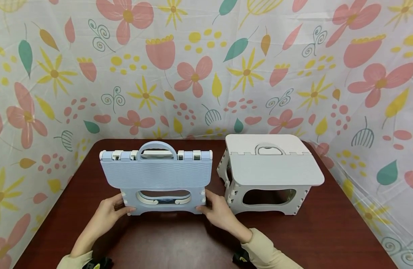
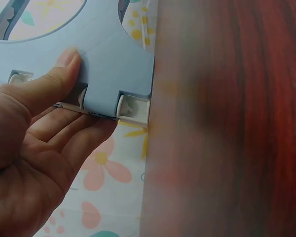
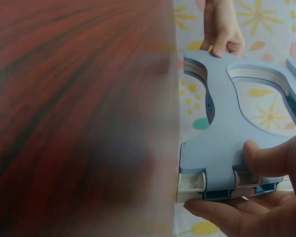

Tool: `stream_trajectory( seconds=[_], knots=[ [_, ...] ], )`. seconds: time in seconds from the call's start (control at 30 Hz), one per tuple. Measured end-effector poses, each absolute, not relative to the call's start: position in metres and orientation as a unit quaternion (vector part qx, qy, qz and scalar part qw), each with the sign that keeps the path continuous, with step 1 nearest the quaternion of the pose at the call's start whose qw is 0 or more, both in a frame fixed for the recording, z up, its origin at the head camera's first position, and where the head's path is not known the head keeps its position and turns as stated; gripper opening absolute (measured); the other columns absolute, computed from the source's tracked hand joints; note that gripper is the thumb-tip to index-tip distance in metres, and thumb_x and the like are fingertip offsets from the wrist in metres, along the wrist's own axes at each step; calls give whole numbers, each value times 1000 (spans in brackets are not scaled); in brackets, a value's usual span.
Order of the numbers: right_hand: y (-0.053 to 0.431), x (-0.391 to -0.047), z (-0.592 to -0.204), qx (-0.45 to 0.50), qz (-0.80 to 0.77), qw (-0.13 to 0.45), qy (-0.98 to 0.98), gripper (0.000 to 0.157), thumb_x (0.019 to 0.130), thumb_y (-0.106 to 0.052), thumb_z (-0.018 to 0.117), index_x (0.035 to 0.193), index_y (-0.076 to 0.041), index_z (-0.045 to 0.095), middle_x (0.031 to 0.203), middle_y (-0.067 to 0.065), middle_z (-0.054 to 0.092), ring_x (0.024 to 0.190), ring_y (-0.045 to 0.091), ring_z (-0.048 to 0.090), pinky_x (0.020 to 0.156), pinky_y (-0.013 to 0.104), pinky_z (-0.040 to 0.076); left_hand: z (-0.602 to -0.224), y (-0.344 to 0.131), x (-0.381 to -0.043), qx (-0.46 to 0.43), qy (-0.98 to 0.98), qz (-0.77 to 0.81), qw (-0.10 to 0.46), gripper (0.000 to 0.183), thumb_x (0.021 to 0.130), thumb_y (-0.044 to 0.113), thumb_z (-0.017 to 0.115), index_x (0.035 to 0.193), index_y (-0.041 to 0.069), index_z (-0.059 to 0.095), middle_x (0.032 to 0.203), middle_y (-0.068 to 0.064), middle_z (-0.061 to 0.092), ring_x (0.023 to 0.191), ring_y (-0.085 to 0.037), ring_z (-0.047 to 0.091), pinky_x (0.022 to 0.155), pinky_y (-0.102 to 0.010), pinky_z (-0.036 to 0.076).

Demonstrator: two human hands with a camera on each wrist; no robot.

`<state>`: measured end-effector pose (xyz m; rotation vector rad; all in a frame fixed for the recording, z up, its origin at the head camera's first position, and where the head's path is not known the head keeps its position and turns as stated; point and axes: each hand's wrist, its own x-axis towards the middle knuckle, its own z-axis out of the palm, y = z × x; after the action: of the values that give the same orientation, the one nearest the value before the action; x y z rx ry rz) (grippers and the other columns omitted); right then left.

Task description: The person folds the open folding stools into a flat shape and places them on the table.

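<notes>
A light blue folding stool [image 1: 156,173] stands partly folded on the dark table, its top tilted and its carry handle [image 1: 157,145] raised along the upper hinge. My left hand [image 1: 107,213] grips the left edge of its front leg panel, thumb in front and fingers behind. On the opposite edge, my right hand [image 1: 220,211] holds the panel the same way. Close up in the left wrist view, the thumb [image 2: 59,76] presses the blue face beside a white hinge piece [image 2: 133,108]. The right wrist view shows the right thumb [image 3: 266,158] on the panel near similar hinges.
A white folding stool [image 1: 277,168] stands unfolded to the right of the blue one, close to my right hand. The dark red-brown table [image 1: 166,239] reaches back to a flower-printed cloth [image 1: 206,74]. Black straps [image 1: 99,263] sit at both wrists.
</notes>
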<state>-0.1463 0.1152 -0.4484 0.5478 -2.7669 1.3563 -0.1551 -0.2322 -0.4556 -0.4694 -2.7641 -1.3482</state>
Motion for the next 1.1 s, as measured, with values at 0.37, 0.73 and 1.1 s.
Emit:
stream_trajectory(
  seconds=[0.37, 0.73, 1.1],
  knots=[
    [117, -143, -444, 181, 445, 11, -877, 44, 80, -16, 70, 122, -10, 55, 105, 4, 68, 89, 10, 64, 73, 22, 49, -451, -232, -151, -152, -885, -438, 42, 43, 78, 19, 70, 119, 13, 57, 101, -4, 69, 84, 3, 61, 65, -23, 50],
    [117, -141, -439, 185, 474, 10, -861, 40, 80, -14, 70, 117, -12, 56, 102, 4, 68, 86, 10, 64, 71, 20, 50, -445, -230, -146, -159, -886, -430, 70, 43, 79, 19, 70, 119, 16, 55, 100, -4, 69, 82, 3, 61, 64, -22, 49],
    [118, -138, -435, 198, 501, 16, -842, 39, 81, -15, 69, 117, -10, 55, 103, 7, 68, 88, 10, 65, 72, 23, 52, -441, -226, -141, -156, -893, -404, 123, 49, 75, 14, 74, 121, 12, 55, 102, -7, 69, 90, 9, 57, 66, -14, 47]
  ],
)
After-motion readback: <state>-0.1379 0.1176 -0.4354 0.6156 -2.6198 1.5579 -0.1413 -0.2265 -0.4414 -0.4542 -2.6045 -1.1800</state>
